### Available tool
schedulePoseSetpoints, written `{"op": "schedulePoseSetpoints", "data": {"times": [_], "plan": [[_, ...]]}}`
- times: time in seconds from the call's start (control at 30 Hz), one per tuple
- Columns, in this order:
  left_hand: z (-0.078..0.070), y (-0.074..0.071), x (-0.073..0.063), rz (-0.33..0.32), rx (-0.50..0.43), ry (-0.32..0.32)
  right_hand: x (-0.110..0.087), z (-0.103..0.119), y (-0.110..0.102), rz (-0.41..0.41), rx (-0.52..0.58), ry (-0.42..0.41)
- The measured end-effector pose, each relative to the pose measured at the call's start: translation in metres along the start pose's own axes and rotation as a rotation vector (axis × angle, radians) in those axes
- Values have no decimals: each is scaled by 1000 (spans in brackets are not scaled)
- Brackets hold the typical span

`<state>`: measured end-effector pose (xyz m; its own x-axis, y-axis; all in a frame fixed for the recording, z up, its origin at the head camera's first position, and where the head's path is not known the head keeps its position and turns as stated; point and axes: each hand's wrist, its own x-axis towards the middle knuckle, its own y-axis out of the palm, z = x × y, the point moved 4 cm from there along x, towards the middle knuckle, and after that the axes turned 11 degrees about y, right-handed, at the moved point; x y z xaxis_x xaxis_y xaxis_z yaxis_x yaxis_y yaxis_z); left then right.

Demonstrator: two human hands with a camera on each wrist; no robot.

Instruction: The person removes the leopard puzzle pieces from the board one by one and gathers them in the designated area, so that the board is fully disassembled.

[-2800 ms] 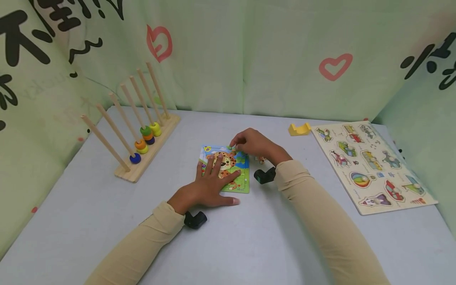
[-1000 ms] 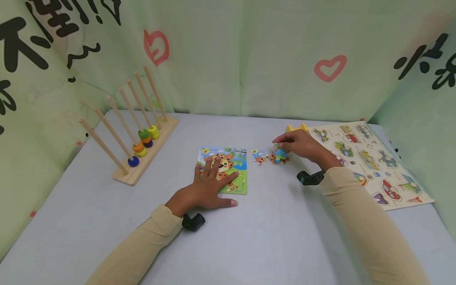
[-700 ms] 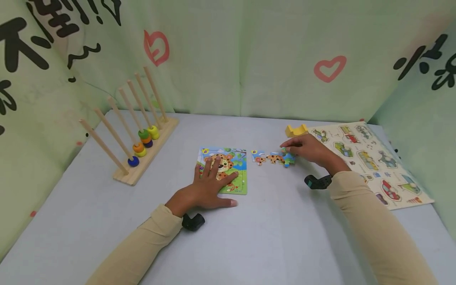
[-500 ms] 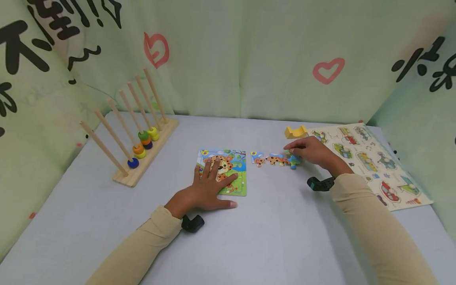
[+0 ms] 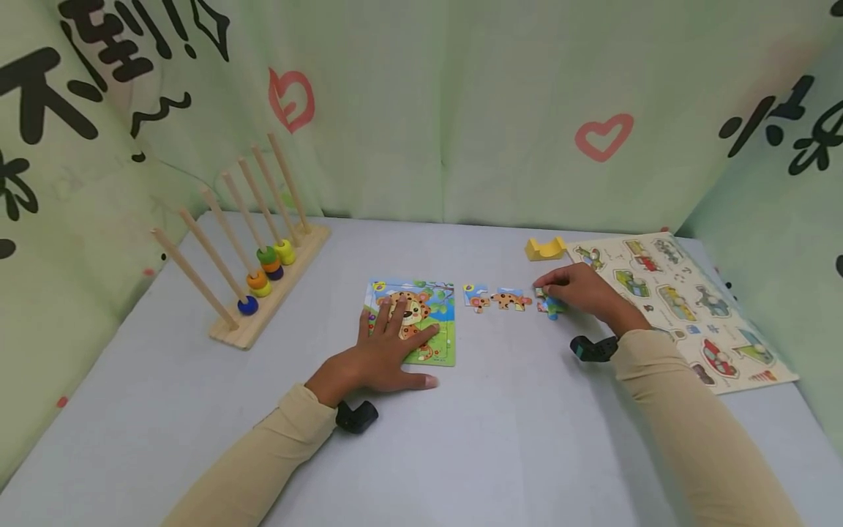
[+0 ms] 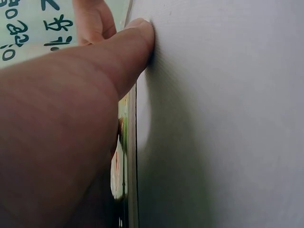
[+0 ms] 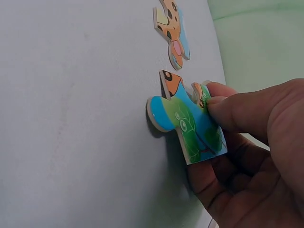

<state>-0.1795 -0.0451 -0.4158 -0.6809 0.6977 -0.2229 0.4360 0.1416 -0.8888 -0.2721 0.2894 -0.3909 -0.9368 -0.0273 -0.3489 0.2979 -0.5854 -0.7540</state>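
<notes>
My left hand [image 5: 388, 359] lies with spread fingers over a leopard jigsaw puzzle [image 5: 444, 340], covering its lower left part. In the left wrist view the thumb [image 6: 133, 40] touches the white tabletop beside the puzzle's edge. Further right, my right hand [image 5: 586, 293] pinches a blue and green jigsaw piece [image 7: 190, 123] between thumb and fingers. That piece is tilted, close over the table. Left of it lie a spotted jigsaw piece [image 5: 510, 298] and a blue-topped jigsaw piece [image 5: 476, 297], flat and apart from each other.
A wooden peg stand [image 5: 230, 333] with several coloured rings stands at the left. Behind the right hand sits a yellow curved block [image 5: 545, 249]. A picture peg board [image 5: 665, 293] lies at the right, partly under the right forearm. Green cloth [image 5: 395, 110] closes off the back.
My right hand has moved from the puzzle's top edge to the right, carrying the blue and green piece past the spotted piece and lowering it. The left hand stays on the puzzle.
</notes>
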Motion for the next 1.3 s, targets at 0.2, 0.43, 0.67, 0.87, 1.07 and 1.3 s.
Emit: {"op": "schedulePoseSetpoints", "data": {"times": [0.2, 0.43, 0.67, 0.87, 1.07, 1.3], "plan": [[-1, -2, -1, -11, -16, -1, -5, 5, 1, -42, -35, -19], [2, 0, 0, -47, -38, 9, -6, 4, 2, -59, -54, -32], [6, 3, 5, -84, -17, 38, -10, 7, 0, -96, -87, -16], [9, 3, 2, -117, -71, 59, -10, 15, -2, -117, -71, -1], [9, 1, -2, -133, -101, 107, -11, 26, -4, -167, -63, -49], [8, -7, -12, -133, -98, 49, -10, 42, -2, -142, -40, -88]]}}
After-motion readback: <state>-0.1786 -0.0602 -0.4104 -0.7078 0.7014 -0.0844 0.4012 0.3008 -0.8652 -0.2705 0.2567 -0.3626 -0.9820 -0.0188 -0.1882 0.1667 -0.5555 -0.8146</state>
